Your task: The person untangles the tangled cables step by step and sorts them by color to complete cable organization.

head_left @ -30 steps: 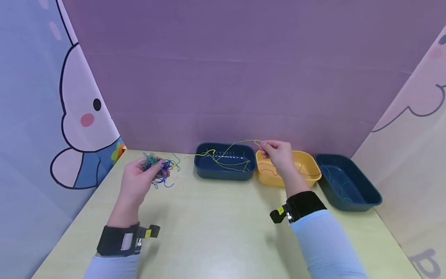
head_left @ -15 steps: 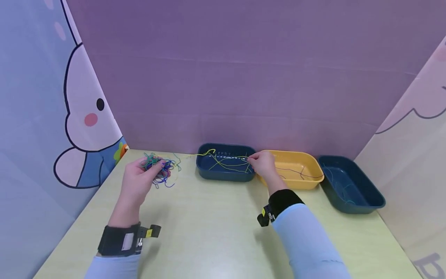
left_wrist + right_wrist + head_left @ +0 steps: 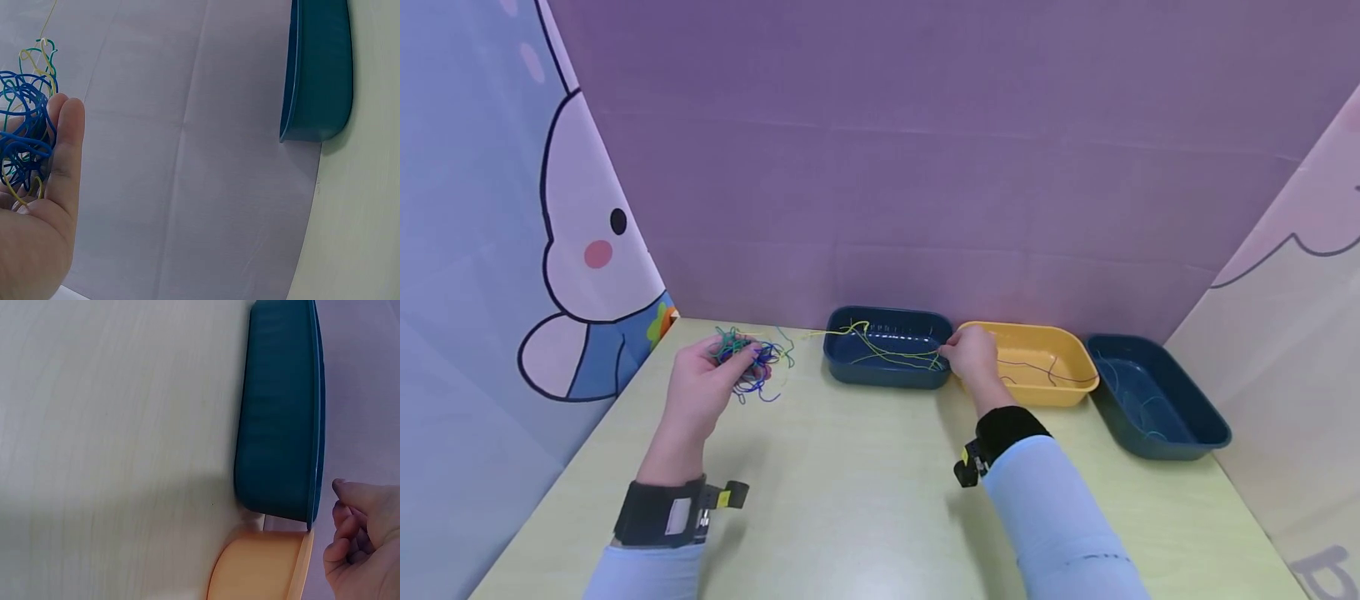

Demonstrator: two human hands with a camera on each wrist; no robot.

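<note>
In the head view my left hand holds a tangle of blue, green and yellow string above the left of the table. The left wrist view shows the tangle against the curled fingers. A yellow string runs from the tangle's side across into the left dark blue bin. At that bin's right end, my right hand pinches the yellow string between thumb and fingertips, over the rim. From the right wrist, the thumb and index tips lie close together beside the bin; the thin string does not show there.
A yellow bin with dark string inside stands partly behind my right hand. Right of it, another dark blue bin contains thin green string. A purple backdrop rises behind the pale table.
My right hand has come left and down from above the yellow bin to the left bin's right end, lowering the yellow string into it. The left hand has stayed nearly still with the tangle.
</note>
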